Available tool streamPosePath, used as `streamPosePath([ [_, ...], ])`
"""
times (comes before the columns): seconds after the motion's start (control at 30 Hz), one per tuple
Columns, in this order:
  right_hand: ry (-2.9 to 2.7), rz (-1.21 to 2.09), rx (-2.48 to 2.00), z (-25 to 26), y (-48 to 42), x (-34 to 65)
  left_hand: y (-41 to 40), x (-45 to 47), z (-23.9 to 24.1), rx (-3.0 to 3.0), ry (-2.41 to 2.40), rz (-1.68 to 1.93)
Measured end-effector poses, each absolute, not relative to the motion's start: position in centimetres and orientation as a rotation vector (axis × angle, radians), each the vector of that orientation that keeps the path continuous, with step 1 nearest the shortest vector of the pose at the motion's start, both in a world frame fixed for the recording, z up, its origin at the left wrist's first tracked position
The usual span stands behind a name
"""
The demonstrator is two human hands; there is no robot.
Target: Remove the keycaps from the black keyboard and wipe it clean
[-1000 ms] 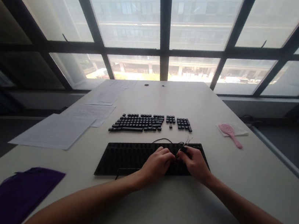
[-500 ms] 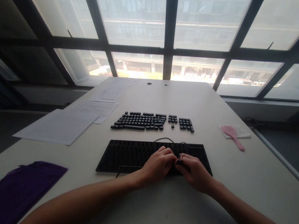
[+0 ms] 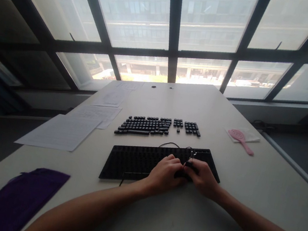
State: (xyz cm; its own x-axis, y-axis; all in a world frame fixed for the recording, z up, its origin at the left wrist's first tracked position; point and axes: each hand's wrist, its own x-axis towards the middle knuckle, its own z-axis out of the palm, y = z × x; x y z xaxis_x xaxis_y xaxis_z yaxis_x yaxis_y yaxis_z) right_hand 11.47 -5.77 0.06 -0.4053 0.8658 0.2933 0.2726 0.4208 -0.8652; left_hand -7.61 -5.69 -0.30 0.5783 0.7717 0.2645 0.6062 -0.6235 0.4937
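Over the right part of a black keyboard base (image 3: pixel 133 162), stripped of many keycaps, both hands meet. My right hand (image 3: pixel 202 177) is closed around a keycap puller (image 3: pixel 189 163). Its thin metal wires stick up above the fingers, and its dark body lies between thumb and forefinger. My left hand (image 3: pixel 166 172) is closed, fingertips bent in against the puller and the right fingers. What its fingertips hold, if anything, is hidden. Behind the base, loose black keycaps (image 3: pixel 148 124) lie on the table in keyboard layout, with a smaller group of keycaps (image 3: pixel 192 128) at their right.
Paper sheets (image 3: pixel 60 131) lie along the left side of the white table (image 3: pixel 174 217). A purple pouch (image 3: pixel 18 199) is at the near left. On the right, a pink hairbrush (image 3: pixel 240 141) rests partly on a clear wrapper. Behind the base runs a cable (image 3: pixel 170 143).
The puller has turned upward in my right hand, so its wires now show above the fingers. My left hand has shifted slightly right and stays against it.
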Motion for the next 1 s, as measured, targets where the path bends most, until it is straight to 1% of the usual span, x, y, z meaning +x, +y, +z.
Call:
streamPosePath([
  [0.17,-1.827,1.077,-1.004,-0.3,-5.6,11.6,-5.8,-7.7,-0.1,2.432,1.112,0.661],
  [0.43,-1.809,1.115,-0.979,-0.9,-5.4,11.8,-5.8,-7.6,0.1,2.428,1.13,0.658],
  [0.6,-1.713,1.174,-0.989,-0.6,-4.9,12.0,-5.9,-7.6,-0.2,2.295,1.166,0.749],
  [0.73,-1.748,1.123,-0.971,-0.1,-5.0,11.7,-5.9,-7.9,-0.3,2.26,1.117,0.819],
  [0.87,-1.767,0.935,-0.979,0.2,-5.8,11.2,-6.0,-8.0,-0.8,2.186,1.081,0.974],
  [1.0,-1.722,0.949,-1.052,-0.2,-6.1,10.9,-6.3,-8.1,-1.0,2.197,1.082,1.035],
])
